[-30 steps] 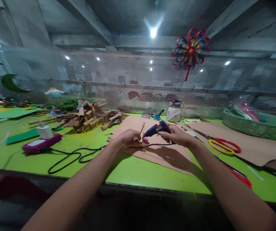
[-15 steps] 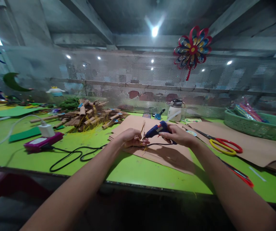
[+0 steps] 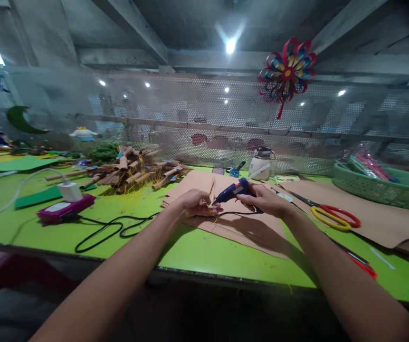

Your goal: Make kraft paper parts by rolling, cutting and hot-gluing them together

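Observation:
My right hand [image 3: 264,200] grips a blue glue gun [image 3: 233,190] whose nozzle points left at a small brown paper piece [image 3: 211,194]. That piece is pinched upright in my left hand [image 3: 192,203], just left of the nozzle tip. Both hands hover over a stack of brown paper sheets [image 3: 225,223] lying on the green table [image 3: 83,228]. The gun's black cord [image 3: 118,230] trails left across the table.
A heap of rolled brown paper pieces [image 3: 133,171] lies at the back left. A pink phone with a white charger [image 3: 65,206] sits left. Yellow-and-red scissors [image 3: 328,216] lie right, with a green basket [image 3: 378,187] behind. A white jar [image 3: 260,164] stands by the mesh wall.
Both hands stay almost in place; the glue gun's tip has edged slightly closer to the paper piece. The view has shifted a little.

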The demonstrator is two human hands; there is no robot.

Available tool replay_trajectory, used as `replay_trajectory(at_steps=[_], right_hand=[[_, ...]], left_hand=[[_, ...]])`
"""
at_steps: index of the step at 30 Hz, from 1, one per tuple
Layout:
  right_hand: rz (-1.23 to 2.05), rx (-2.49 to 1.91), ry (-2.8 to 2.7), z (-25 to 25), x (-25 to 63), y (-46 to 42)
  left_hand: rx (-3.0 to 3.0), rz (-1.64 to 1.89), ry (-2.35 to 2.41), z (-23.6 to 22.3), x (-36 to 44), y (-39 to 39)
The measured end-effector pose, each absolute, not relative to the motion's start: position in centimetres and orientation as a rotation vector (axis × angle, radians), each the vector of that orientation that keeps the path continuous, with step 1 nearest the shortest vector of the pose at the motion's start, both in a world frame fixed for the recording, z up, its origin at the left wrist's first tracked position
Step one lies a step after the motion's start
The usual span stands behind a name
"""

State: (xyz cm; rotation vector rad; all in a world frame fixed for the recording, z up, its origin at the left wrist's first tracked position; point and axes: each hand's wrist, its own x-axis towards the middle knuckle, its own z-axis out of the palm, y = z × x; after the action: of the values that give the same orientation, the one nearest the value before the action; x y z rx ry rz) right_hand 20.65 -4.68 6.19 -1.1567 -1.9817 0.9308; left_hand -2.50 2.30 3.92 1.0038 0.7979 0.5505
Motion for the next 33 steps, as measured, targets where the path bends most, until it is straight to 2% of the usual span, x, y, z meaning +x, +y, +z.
replay_trajectory(at_steps=[33], right_hand=[[0.954,-1.118,-1.995,6.46,20.88,-4.79]], left_hand=[[0.967,0.542,0.75,3.74,-2.57,2.56]])
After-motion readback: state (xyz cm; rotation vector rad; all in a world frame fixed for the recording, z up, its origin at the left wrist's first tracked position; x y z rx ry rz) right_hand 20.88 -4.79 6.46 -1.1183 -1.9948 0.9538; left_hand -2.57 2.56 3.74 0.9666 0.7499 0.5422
